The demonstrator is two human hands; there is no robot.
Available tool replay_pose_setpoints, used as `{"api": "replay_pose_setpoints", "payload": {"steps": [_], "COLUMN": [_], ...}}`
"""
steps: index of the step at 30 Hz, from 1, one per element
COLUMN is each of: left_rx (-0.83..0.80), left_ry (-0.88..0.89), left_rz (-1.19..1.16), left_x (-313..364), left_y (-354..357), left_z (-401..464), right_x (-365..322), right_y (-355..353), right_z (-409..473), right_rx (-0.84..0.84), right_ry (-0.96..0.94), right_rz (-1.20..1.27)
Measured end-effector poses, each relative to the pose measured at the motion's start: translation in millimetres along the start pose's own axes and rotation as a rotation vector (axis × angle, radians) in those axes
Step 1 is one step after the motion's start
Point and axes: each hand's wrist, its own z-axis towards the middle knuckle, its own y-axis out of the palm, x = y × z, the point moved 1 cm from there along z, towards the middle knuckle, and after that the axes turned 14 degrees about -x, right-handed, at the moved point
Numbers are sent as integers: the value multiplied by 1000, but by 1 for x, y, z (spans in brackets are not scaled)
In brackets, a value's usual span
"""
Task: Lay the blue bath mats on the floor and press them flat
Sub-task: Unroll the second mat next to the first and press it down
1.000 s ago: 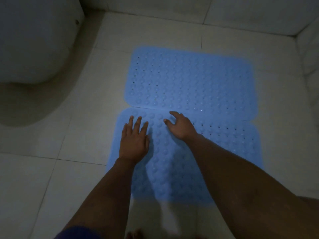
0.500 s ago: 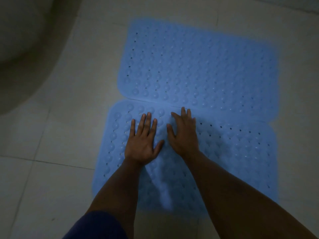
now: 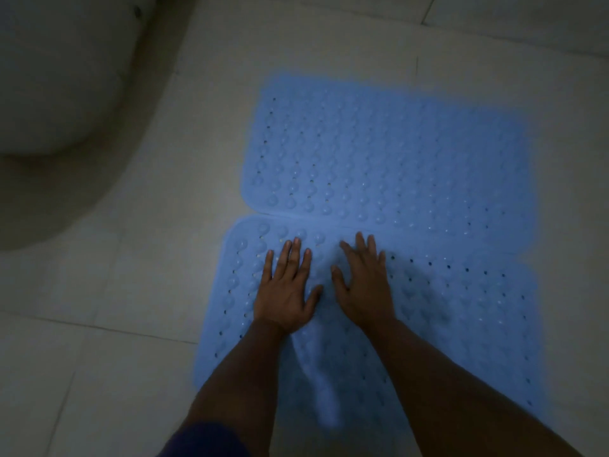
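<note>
- Head view, dim and soft, so fine wrinkles hard to judge.
- Tiled floor [image 3: 99,374] pale, with grout lines; possibly damp, though cannot tell. Risk: suction bumps failing to grip and a mat sliding under a forward push.
- Toilet base [image 3: 56,77] at upper left, well apart from both mats; small chance of a shifted mat creeping toward it.
- Far blue bath mat [image 3: 395,159] lying flat on the floor, long edge touching the near one along a seam. Risk: a shove from below riding one edge over the other, leaving an overlap instead of a butt joint.
- Near blue bath mat [image 3: 461,324] spread on the floor directly under both arms; a paler streak between the forearms near the bottom edge, perhaps a raised ridge or only a reflection. Risk: pressing only at the top and leaving that part lifted.
- Left hand [image 3: 286,291] palm-down on the near mat, fingers straight and slightly spread, gripping nothing.
- Right hand [image 3: 362,288] just beside it, also flat, fingers straight and splayed, somewhat blurred. Risk: both hands close together trapping air outward toward the untouched right side.
</note>
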Motion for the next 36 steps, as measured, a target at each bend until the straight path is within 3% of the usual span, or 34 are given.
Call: {"api": "replay_pose_setpoints", "payload": {"steps": [2,4,6,10,17,31,36], "left_rx": [-74,-29,133,161,218,264,237], "left_ry": [24,22,-53,-222,-366,-433,-404], "left_rz": [-160,-233,-162,-85,-126,-157,-120], "left_x": [-1,-14,-38,-77,-109,-124,-118], "left_y": [-24,-50,-65,-60,-22,-1,-3], "left_z": [-4,-11,-22,-55,-86,-91,-118], "right_x": [-17,-37,-60,-105,-140,-138,-143], "right_y": [-20,-32,-31,16,110,119,110], "right_z": [-1,2,7,17,20,20,21], "right_rx": [-55,-134,-196,-334,-177,-76,-240], "right_ry": [42,69,61,0,-42,-62,-28], "right_rz": [43,74,64,-64,-229,-283,-216]}}
